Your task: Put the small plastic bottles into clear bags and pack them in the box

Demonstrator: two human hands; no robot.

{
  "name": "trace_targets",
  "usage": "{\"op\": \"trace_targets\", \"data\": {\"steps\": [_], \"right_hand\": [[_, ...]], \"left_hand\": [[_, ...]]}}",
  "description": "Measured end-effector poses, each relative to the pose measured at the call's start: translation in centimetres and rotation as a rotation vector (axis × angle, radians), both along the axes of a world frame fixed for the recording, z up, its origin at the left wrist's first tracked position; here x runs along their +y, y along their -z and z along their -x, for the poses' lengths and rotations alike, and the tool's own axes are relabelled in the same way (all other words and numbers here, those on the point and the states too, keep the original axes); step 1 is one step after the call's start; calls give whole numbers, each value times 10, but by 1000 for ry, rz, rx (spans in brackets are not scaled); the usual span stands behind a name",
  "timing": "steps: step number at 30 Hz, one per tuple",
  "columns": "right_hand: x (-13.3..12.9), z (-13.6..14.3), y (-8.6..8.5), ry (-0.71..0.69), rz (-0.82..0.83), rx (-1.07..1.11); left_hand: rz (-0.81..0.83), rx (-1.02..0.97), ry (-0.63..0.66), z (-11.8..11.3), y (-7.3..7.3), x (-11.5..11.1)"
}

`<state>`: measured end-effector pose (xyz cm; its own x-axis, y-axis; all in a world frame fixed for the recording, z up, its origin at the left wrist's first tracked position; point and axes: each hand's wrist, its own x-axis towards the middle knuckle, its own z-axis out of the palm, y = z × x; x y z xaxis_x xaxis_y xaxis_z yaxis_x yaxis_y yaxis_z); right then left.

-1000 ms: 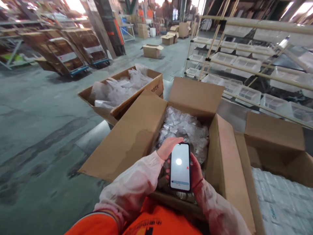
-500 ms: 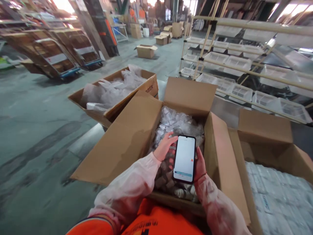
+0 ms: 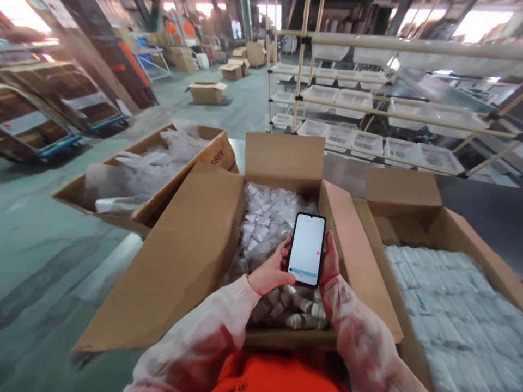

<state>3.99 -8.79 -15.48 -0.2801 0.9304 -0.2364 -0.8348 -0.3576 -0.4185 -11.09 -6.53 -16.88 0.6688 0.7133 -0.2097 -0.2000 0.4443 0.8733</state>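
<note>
A smartphone (image 3: 307,247) with a bright, mostly white screen is held upright above an open cardboard box (image 3: 285,157). My right hand (image 3: 329,260) grips its right edge, its fingers partly hidden behind the phone. On the left edge, my left hand (image 3: 273,270) is closed, with the thumb at the lower corner of the screen and the fingers curled behind. Below the phone, the box contains many small wrapped white pieces (image 3: 261,218) in clear plastic. Several small cylindrical pieces (image 3: 302,320) lie at its near end.
To the right, another open box (image 3: 402,188) holds rows of plastic-wrapped packs (image 3: 445,294). At left stands a box of crumpled clear plastic (image 3: 143,169). A rack with white baskets (image 3: 355,100) is ahead. Carts (image 3: 44,120) stand at far left; an open carton (image 3: 207,93) is on the floor.
My left hand has moved from beside the phone's upper left, fingers spread, down to its lower left edge and closed on it. The view has turned somewhat to the right.
</note>
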Motion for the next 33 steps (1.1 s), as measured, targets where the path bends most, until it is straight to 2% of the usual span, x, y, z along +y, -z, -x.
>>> {"op": "trace_targets", "data": {"steps": [11,19,33], "right_hand": [[0,-2,5,2,-26,83],[-1,-1,-1,-7,-26,80],[-1,-3,7,-11,-63,32]], "left_hand": [[-143,77,24,1,10,1],[-156,61,38,1,9,1],[-136,27,49,0,14,1]]}}
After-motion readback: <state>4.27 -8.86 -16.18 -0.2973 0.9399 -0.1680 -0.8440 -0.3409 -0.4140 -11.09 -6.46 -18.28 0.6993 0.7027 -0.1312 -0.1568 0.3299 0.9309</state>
